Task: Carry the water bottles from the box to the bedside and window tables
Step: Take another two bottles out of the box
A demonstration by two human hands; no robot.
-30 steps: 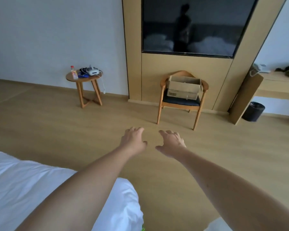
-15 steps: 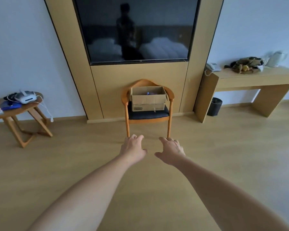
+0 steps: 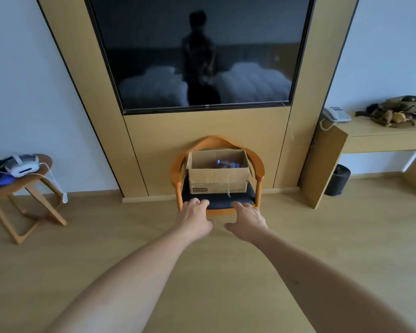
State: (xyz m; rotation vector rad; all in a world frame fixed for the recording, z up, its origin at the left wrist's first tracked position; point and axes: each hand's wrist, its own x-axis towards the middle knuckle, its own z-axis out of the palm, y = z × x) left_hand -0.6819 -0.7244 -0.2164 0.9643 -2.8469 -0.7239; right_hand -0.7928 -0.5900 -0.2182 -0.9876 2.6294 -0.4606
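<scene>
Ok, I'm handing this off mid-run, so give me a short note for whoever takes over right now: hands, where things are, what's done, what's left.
Left hand: held out ahead, fingers loosely curled, holding nothing.
Right hand: the same, empty.
The cardboard box sits open on the wooden chair below the TV. At least one water bottle lies inside; the count cannot be told.
Done: nothing in hand; no bottle shows on the round side table at left.
Left: reach the box, take the bottles out, carry them to the bedside and window tables.
</scene>
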